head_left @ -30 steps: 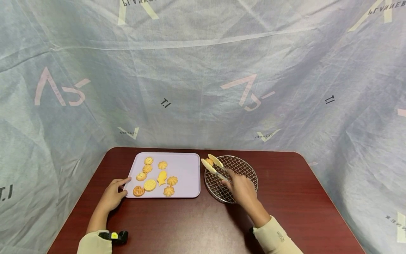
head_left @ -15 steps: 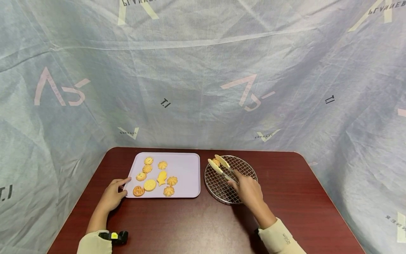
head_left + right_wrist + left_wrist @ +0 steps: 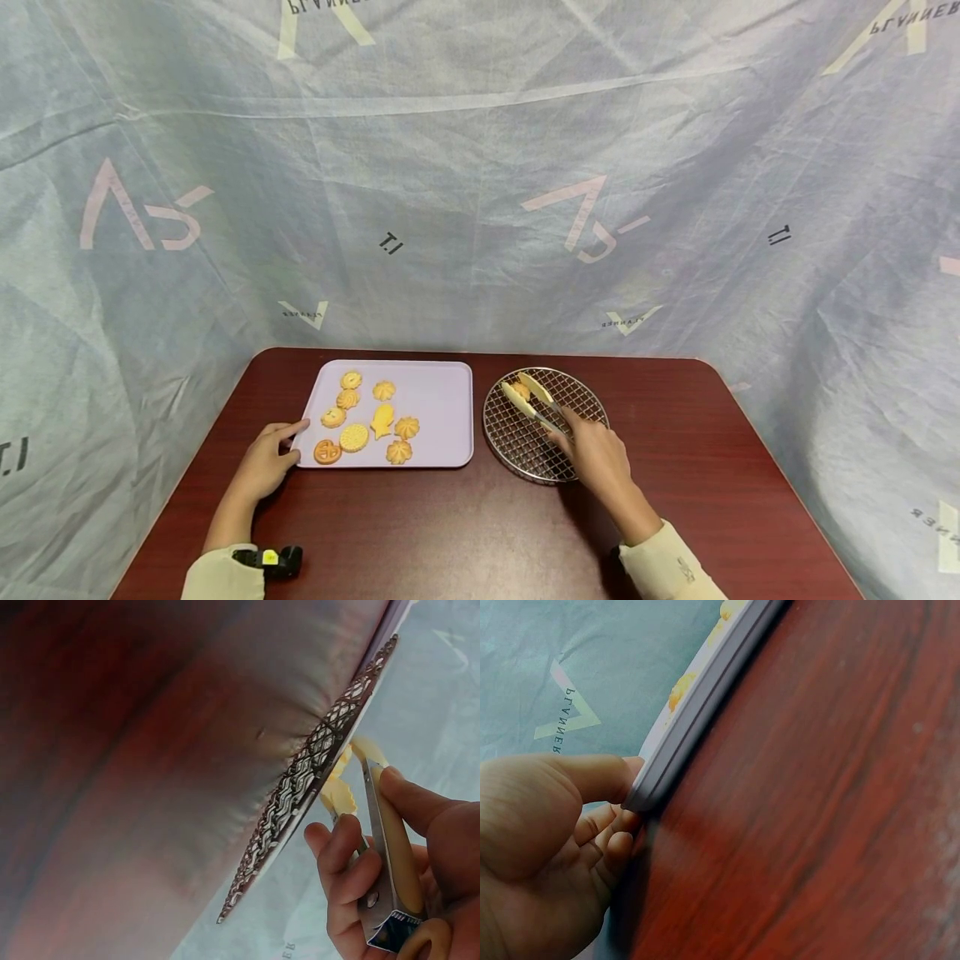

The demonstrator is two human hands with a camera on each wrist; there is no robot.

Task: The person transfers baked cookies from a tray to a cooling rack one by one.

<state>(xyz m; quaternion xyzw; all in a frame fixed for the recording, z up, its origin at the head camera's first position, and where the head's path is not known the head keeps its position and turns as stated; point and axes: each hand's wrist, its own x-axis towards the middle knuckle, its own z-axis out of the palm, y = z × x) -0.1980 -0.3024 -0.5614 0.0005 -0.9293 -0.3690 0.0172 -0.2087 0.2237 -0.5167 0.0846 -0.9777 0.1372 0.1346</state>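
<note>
My left hand (image 3: 268, 458) pinches the left edge of a pale lilac tray (image 3: 442, 417), thumb on the rim and other fingers curled beneath, as the left wrist view shows. Several cookies lie on the tray's left half, among them a pretzel-shaped one (image 3: 327, 452), a fish-shaped one (image 3: 382, 421) and a round one (image 3: 354, 437). With my right hand (image 3: 600, 458) I grip metal tongs with cream tips (image 3: 519, 402). Between those tips is a small golden cookie (image 3: 520, 389), over the far left part of a round wire rack (image 3: 525, 442). Whether it touches the mesh I cannot tell.
The tray and the rack stand side by side, a narrow gap between them, toward the back of a dark red wooden table (image 3: 450, 533). A grey printed cloth (image 3: 450, 167) hangs behind and at both sides. A black strap device (image 3: 277, 562) sits on the left wrist.
My right hand has moved right with the tongs and cookie, from the gap by the tray to over the rack. The left hand and tray have stayed put.
</note>
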